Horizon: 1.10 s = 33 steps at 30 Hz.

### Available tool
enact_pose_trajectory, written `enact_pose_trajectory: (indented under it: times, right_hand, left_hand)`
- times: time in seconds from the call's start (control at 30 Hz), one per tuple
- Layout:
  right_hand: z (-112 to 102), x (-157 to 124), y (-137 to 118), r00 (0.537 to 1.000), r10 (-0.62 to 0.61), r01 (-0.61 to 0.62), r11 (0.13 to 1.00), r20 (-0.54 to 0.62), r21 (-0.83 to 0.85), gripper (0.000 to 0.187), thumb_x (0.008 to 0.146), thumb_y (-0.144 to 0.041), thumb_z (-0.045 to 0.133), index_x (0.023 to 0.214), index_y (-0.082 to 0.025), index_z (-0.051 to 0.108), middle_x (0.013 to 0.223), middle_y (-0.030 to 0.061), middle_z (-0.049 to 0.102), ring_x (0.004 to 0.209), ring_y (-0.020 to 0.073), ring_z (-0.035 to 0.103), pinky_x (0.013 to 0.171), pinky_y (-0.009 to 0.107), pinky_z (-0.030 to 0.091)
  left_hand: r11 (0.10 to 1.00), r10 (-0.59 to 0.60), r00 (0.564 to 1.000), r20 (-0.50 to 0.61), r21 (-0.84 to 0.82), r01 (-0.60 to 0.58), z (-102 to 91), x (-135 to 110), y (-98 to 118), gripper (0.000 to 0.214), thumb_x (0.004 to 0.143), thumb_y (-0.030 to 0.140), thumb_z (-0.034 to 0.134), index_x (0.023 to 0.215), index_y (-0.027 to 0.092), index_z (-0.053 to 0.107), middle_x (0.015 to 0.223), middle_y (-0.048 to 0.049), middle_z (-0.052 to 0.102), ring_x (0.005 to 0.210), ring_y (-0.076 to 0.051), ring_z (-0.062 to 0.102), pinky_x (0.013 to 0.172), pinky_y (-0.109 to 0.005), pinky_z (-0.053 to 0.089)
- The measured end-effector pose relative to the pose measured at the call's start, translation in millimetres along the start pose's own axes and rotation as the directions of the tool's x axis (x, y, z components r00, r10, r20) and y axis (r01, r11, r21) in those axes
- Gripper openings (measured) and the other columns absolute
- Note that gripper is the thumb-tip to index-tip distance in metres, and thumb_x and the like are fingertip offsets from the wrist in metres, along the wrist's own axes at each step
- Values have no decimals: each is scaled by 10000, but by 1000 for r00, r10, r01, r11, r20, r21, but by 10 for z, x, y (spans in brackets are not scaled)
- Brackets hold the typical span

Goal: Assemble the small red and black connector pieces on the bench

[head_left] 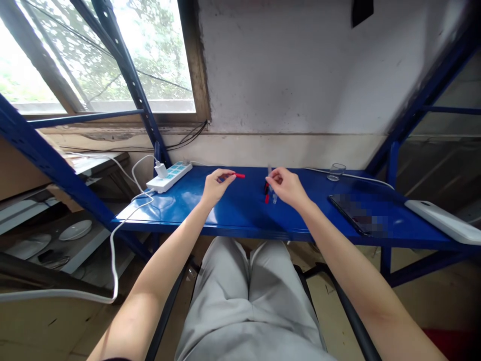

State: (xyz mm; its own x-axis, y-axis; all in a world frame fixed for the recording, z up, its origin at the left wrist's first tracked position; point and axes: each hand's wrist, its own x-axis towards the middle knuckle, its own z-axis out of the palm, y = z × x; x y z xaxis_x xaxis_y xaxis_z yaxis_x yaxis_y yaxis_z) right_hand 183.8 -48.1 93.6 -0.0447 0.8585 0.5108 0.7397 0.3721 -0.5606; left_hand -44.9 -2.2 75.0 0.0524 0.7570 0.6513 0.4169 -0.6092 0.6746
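My left hand (217, 186) is closed in a pinch above the blue table (180, 200). A slim red stick-like piece (240, 175) points out to the right from between its thumb and fingertips; its far end is hidden by the fingers. To the right, my right hand (286, 184) has its fingers pinched together over a small group of pieces. Whatever lies between those fingertips is hidden. Just below them are a red piece (266, 198) and a clear piece (274, 198), with something black partly covered by the hand.
A white power strip (171, 178) with a plugged-in charger sits at the table's left end. Toward the right are a glass cup (335, 172), a dark phone (349, 214) and a white flat device (443, 220). A white cable (114, 250) hangs at the left.
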Motion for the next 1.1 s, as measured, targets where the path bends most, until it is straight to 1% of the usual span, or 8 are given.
enact_pose_trajectory:
  times: [0.1, 0.2, 0.33, 0.5, 0.63, 0.8, 1.0, 1.1]
  right_hand:
    - [243, -74, -254, 997, -57, 56, 998, 47, 28, 183, 823, -376, 483, 859, -203, 529, 694, 20, 611, 606, 134, 539, 590, 241, 374]
    - [494, -130, -345, 996, -62, 57, 996, 69, 72, 153, 828, -357, 468, 840, -211, 513, 663, 3, 598, 596, 135, 536, 565, 232, 355]
    - [751, -198, -357, 996, -23, 14, 995, 90, 100, 117, 831, -331, 457, 816, -220, 494, 638, -10, 588, 590, 139, 537, 554, 230, 341]
    - [978, -284, -307, 989, 16, -25, 998, 148, 56, 85, 823, -303, 474, 787, -226, 480, 664, -6, 597, 605, 146, 542, 551, 232, 329]
    - [1085, -313, -247, 983, 36, -40, 999, 178, 18, 86, 832, -303, 469, 787, -229, 473, 675, -6, 592, 603, 145, 538, 539, 229, 314]
    - [1126, -310, -212, 980, 53, -51, 999, 190, -17, 87, 838, -304, 473, 797, -227, 475, 684, -3, 590, 595, 140, 530, 513, 229, 283]
    - [1156, -326, -162, 981, 35, -26, 998, 193, -51, 91, 850, -301, 468, 821, -216, 486, 695, 2, 599, 603, 138, 533, 501, 226, 265]
    - [1167, -330, -141, 982, 34, -17, 996, 188, -92, 83, 850, -287, 472, 827, -210, 495, 688, 4, 600, 612, 136, 539, 506, 223, 261]
  left_hand:
    - [1000, 19, 999, -31, -13, -19, -125, -26, 211, 276, 750, 406, 597, 874, 171, 670, 844, -43, 674, 732, -137, 583, 655, -253, 443]
    - [999, 40, 999, -16, 14, -39, -237, -38, 302, 248, 751, 387, 594, 851, 172, 669, 853, -39, 676, 727, -134, 584, 671, -259, 453]
    - [996, 36, 992, 125, 73, -45, -360, -28, 273, 158, 725, 311, 618, 808, 190, 677, 799, -24, 682, 718, -141, 589, 702, -277, 467]
    - [986, -11, 952, 307, 162, -41, -441, -2, 209, 90, 701, 247, 622, 746, 201, 685, 747, -21, 684, 679, -147, 588, 676, -283, 468]
    - [986, -43, 941, 336, 166, -14, -462, 38, 147, 97, 694, 248, 626, 744, 197, 691, 732, -27, 682, 661, -146, 589, 655, -281, 470]
    - [989, -81, 933, 351, 142, 32, -447, 52, 73, 139, 689, 266, 637, 781, 181, 700, 710, -31, 672, 652, -140, 588, 652, -272, 470]
    - [976, -157, 913, 377, 198, 87, -393, 26, 162, 140, 668, 259, 653, 762, 164, 693, 688, -33, 666, 634, -138, 590, 625, -255, 474]
    - [969, -217, 890, 401, 202, 145, -369, 32, 206, 150, 663, 246, 651, 773, 151, 685, 702, -43, 677, 641, -141, 610, 609, -241, 481]
